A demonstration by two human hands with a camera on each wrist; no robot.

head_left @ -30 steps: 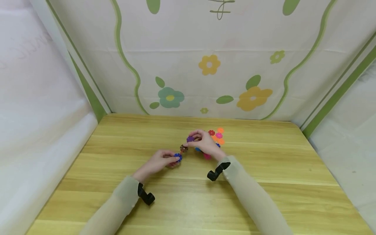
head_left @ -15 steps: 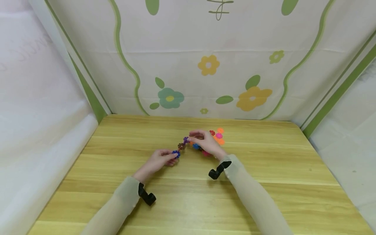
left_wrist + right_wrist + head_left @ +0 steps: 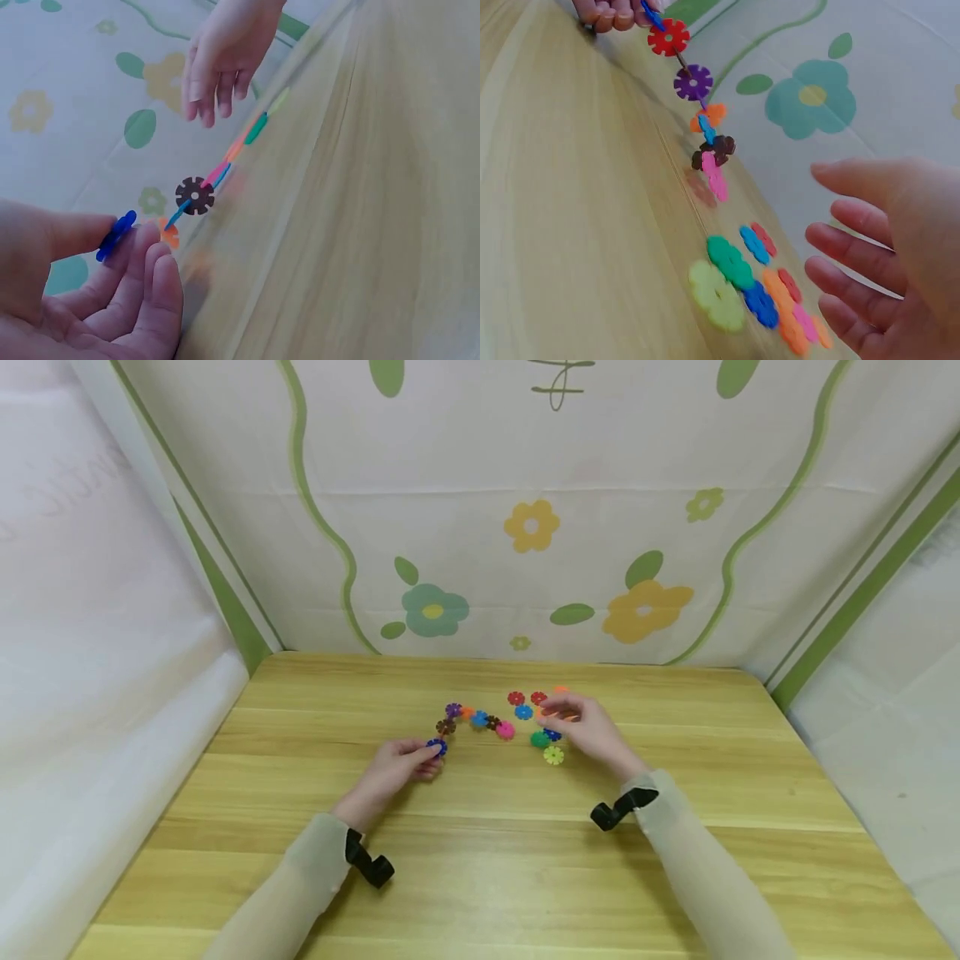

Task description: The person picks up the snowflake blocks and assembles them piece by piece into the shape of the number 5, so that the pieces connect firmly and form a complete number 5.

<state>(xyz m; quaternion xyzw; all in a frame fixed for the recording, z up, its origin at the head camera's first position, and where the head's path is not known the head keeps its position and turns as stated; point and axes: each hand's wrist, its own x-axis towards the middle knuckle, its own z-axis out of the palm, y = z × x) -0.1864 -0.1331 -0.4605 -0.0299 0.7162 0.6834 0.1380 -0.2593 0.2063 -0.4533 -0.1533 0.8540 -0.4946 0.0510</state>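
Observation:
Between thumb and fingers, my left hand (image 3: pixel 392 770) pinches a blue notched flower disc (image 3: pixel 116 236), the near end of a chain of interlocking discs. From it the chain runs through a red disc (image 3: pixel 668 37), a brown disc (image 3: pixel 446 727), a purple disc (image 3: pixel 453 710), orange, light blue and dark brown ones, to a pink disc (image 3: pixel 505 730) at the far end. My right hand (image 3: pixel 592 727) holds nothing; its fingers are loosely bent over the loose discs. Beside it lie a green disc (image 3: pixel 540 739), a pale yellow disc (image 3: pixel 553 755) and a dark blue disc (image 3: pixel 761 304).
More loose discs lie behind these: a light blue disc (image 3: pixel 523 712), a red disc (image 3: pixel 516 698), and orange and pink ones partly hidden by the right hand. The wooden table (image 3: pixel 480 860) ends at a flower-printed cloth (image 3: pixel 525 585) at the back.
My right hand has let go of the chain and moved right, over the loose discs. The chain has shifted left, away from the loose discs. My left hand moved slightly left, still pinching the blue disc.

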